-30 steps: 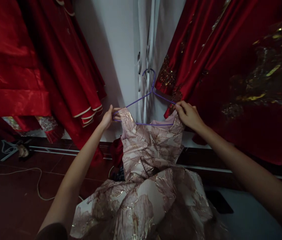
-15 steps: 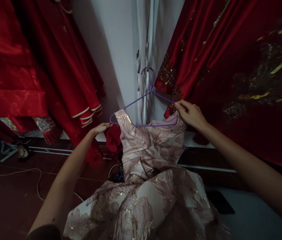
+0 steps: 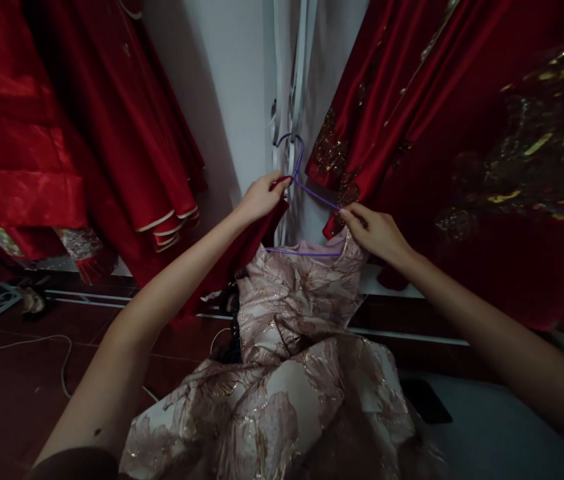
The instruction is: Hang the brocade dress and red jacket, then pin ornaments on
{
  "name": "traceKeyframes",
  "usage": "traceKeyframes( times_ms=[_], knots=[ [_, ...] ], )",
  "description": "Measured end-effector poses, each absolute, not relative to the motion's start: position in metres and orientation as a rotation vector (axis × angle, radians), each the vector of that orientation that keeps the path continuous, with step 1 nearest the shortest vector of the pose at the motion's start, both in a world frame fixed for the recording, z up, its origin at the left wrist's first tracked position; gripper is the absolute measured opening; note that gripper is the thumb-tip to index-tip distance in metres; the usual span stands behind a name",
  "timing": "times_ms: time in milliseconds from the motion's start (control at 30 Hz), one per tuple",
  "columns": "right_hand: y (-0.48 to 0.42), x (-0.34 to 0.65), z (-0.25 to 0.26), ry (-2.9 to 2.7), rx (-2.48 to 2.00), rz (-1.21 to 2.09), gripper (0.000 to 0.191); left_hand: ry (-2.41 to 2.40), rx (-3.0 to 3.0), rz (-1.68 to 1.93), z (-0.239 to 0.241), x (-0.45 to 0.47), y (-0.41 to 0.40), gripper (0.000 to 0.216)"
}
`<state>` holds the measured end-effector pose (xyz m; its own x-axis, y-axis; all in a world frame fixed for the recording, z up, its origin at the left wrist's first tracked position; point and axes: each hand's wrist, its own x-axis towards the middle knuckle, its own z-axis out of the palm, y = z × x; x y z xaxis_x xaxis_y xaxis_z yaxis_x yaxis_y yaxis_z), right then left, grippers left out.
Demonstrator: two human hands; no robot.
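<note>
A pink floral dress with gold threads hangs on a thin purple hanger, its full skirt spread toward me. My right hand is closed on the hanger's right arm, just above the dress's right shoulder strap. Up by the hanger's neck, my left hand pinches a piece of red cloth; red shows between the fingertips. The cloth slopes down behind my left forearm, over the hanger's left side. My hand and forearm hide the dress's left strap.
Red garments hang at the left, and a red gown with gold sequins fills the right. White metal poles stand behind the hanger. A pale cable and shoes lie on the floor. A dark flat object rests at lower right.
My left hand has left the hanger's left end and moved up and right to its neck, bringing red cloth up with it. My right hand stays on the hanger's right arm.
</note>
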<state>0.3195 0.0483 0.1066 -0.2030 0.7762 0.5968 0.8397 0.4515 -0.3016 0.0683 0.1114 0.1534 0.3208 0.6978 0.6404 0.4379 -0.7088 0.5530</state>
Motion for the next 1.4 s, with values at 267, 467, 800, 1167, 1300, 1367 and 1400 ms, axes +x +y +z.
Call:
traceKeyframes(
  times_ms=[267, 467, 800, 1167, 1300, 1367, 1400],
  knots=[
    [0.098, 0.307, 0.131, -2.106, -1.485, 0.741, 0.053, 1.049, 2.294, 0.780, 0.173, 0.019, 0.098, 0.018],
    [0.126, 0.259, 0.143, -2.142, -1.001, 1.438, 0.034, 1.084, 2.009, 0.577, 0.170, 0.002, 0.101, 0.014],
    [0.111, 0.241, 0.129, -2.730, -1.071, 1.231, 0.033, 0.924, 1.744, 0.602, 0.149, 0.007, 0.111, 0.019],
    [0.125, 0.235, 0.117, -2.417, -0.932, 1.764, 0.036, 0.979, 1.811, 0.762, 0.144, 0.003, 0.105, 0.020],
    [0.121, 0.228, 0.114, -2.284, -0.939, 1.659, 0.022, 0.994, 1.856, 0.758, 0.145, 0.003, 0.106, 0.020],
    [0.121, 0.225, 0.115, -2.319, -0.944, 1.505, 0.025, 0.984, 1.968, 0.766, 0.144, 0.005, 0.108, 0.021],
    [0.123, 0.224, 0.116, -2.371, -1.001, 1.329, 0.025, 0.970, 2.047, 0.785, 0.142, 0.006, 0.110, 0.022]
  ],
)
